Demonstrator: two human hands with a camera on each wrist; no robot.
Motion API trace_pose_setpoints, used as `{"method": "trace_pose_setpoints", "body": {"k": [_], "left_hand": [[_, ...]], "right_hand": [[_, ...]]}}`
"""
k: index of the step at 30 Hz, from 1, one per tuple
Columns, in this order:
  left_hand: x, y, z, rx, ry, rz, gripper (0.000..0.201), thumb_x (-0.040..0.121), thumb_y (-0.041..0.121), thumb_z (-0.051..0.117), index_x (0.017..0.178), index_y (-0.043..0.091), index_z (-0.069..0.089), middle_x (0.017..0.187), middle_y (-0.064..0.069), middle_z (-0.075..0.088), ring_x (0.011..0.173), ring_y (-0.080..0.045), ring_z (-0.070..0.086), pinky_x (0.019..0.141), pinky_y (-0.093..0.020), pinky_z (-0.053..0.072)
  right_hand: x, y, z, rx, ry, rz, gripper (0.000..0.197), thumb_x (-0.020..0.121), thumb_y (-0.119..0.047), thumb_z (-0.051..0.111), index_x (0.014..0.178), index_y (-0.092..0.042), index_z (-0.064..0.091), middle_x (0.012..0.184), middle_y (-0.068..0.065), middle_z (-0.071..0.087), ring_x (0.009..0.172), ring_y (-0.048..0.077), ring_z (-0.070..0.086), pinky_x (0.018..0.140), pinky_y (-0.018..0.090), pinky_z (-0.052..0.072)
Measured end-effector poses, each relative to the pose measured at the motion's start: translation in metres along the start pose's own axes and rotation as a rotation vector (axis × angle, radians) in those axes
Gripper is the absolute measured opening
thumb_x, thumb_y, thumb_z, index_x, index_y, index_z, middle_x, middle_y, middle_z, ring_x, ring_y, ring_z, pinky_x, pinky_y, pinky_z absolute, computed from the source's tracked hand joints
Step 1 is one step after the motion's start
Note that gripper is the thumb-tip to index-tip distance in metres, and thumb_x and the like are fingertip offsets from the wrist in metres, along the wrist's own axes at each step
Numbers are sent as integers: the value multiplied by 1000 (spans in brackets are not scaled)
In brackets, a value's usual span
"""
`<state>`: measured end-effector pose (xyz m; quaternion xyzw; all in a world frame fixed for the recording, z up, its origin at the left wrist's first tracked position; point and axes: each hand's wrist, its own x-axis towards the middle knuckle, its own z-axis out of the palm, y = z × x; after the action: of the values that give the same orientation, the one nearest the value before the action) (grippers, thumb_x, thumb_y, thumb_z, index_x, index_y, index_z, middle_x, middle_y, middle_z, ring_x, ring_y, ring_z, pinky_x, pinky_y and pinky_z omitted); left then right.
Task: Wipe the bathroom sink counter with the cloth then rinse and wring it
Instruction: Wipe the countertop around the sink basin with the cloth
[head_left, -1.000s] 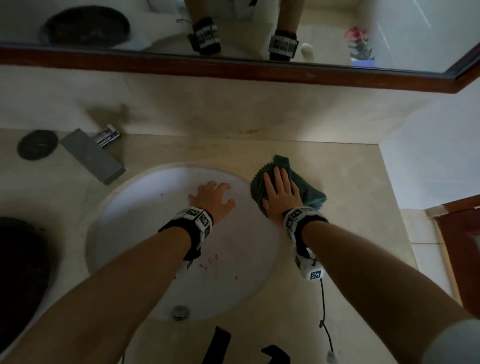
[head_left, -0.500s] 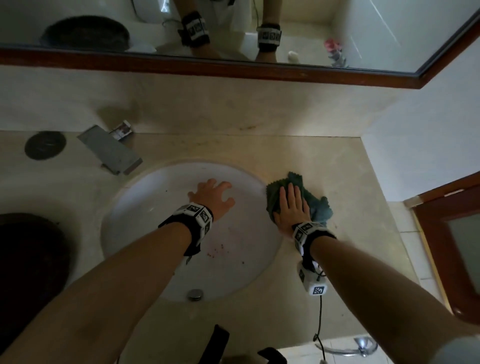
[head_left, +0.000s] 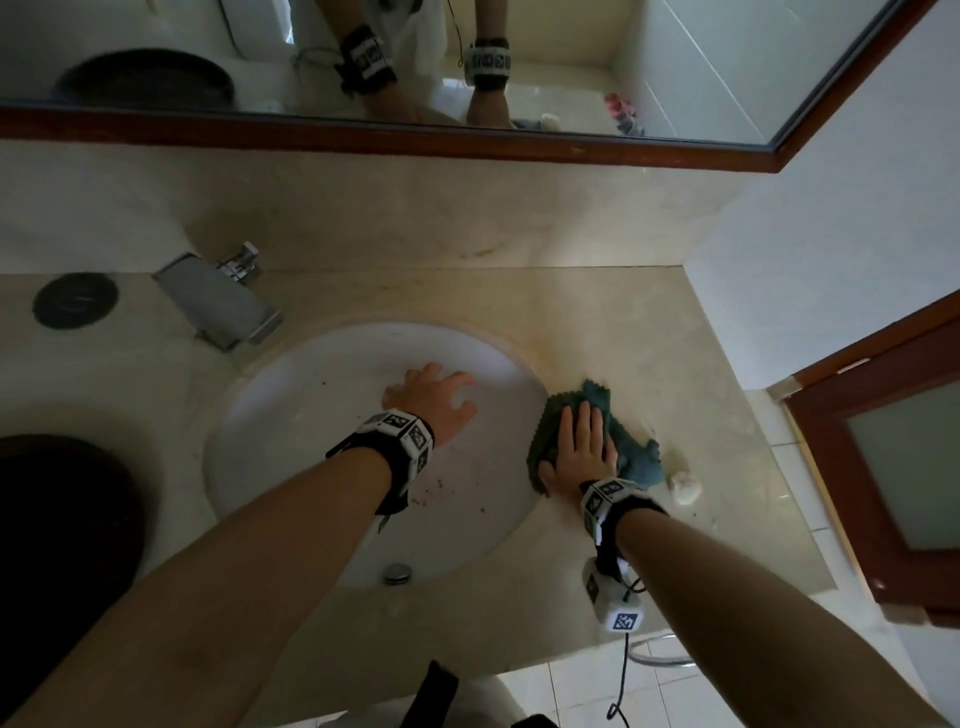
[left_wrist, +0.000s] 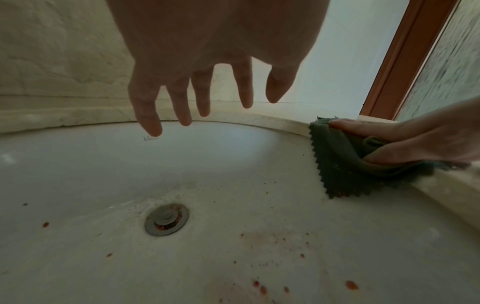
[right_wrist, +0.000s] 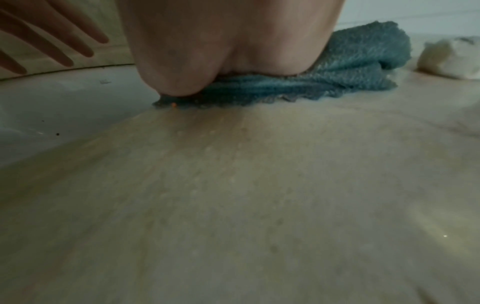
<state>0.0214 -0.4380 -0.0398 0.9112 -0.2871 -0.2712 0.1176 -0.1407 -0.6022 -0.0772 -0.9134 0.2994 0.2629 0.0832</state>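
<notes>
A teal cloth (head_left: 640, 458) lies on the beige counter (head_left: 623, 332) at the right rim of the white sink basin (head_left: 311, 415). One zigzag corner of the cloth (left_wrist: 342, 164) hangs over the rim into the basin. My right hand (head_left: 582, 441) presses flat on it with straight fingers; the right wrist view shows the palm (right_wrist: 228, 41) on the cloth (right_wrist: 350, 67). My left hand (head_left: 431, 395) hovers over the basin with fingers spread (left_wrist: 202, 92) and holds nothing. Reddish specks dot the basin around the drain (left_wrist: 166, 219).
A flat chrome faucet (head_left: 218, 306) stands at the basin's back left, with a dark round disc (head_left: 75, 300) beyond it. A dark bowl (head_left: 62, 519) fills the left edge. A small white lump (head_left: 684, 486) sits just right of the cloth. A wooden door (head_left: 893, 467) is on the right, a mirror (head_left: 467, 52) above.
My right hand has slid the cloth along the right rim of the basin toward me. The left hand has stayed over the basin.
</notes>
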Motion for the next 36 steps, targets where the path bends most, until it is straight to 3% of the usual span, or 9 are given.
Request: {"method": "trace_pose_setpoints", "body": {"k": [7,19,24,30,36], "left_hand": [[15,-10,-6,-20,3,-39,48,91,52,42,138,42,39,157,-1,21,141,-31,22,109,-55,24],[48,-52,-25,-141,2,-230,48,93,54,41,140,42,40,159,2,17,145,-28,16,114,-56,14],[52,-80,-37,-125,-3,-314,48,93,56,38,140,44,37,159,2,20,142,-29,22,112,-54,21],[51,-113,-43,-157,12,-370,48,93,55,38,139,43,38,152,-1,34,136,-31,34,110,-53,29],[45,-114,-41,-116,-22,-380,48,93,57,37,140,45,36,149,1,40,135,-31,35,110,-53,27]], "right_hand": [[25,6,-17,-56,25,-106,82,97,-44,36,151,-11,-18,157,11,-27,146,28,-22,120,42,-2],[120,-19,-73,-217,84,-353,82,95,-51,39,152,-24,-14,159,7,-21,148,28,-16,119,42,0],[157,-52,-91,-256,96,-505,72,97,-52,33,151,-34,-11,161,1,-19,148,26,-15,120,43,0],[182,-98,-104,-286,126,-636,65,99,-51,27,152,-36,-8,161,-3,-16,149,23,-14,120,43,1],[183,-107,-103,-269,125,-606,62,100,-51,22,152,-34,-8,161,-3,-17,148,21,-14,120,42,2]]}}
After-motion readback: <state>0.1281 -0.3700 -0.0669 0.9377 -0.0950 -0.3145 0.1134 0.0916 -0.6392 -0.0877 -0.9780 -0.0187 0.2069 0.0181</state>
